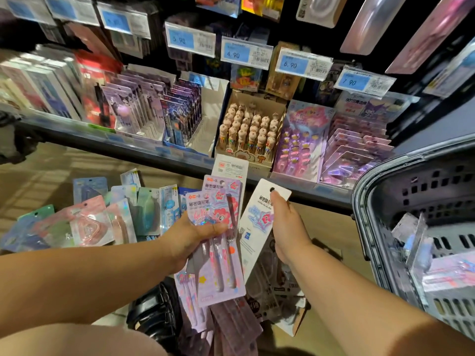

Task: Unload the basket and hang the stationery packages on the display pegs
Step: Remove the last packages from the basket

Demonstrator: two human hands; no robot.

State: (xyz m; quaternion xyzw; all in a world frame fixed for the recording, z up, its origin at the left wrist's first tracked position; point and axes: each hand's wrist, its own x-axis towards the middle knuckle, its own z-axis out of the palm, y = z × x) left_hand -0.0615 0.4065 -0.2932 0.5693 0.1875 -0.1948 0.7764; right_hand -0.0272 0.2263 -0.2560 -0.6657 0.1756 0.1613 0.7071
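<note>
Pink pen pkgs [223, 278] fanned upright, white-backed pkg [254, 227] tilted beside (hang-hole up), grey basket [359, 199] at right.

I see my left hand [189, 237] gripping a fan of pink pen packs [218, 273]. My right hand [290, 227] pinches a white-backed pack [253, 227] beside them. The grey basket [358, 199] sits at the right, and loose packs [84, 222] lie on the floor below the shelf's [144, 150] front edge.

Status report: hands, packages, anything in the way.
Left hand grips stack of pink pen packages. Right hand holds one white-backed package. Basket not yet empty; loose packages piled on floor.
</note>
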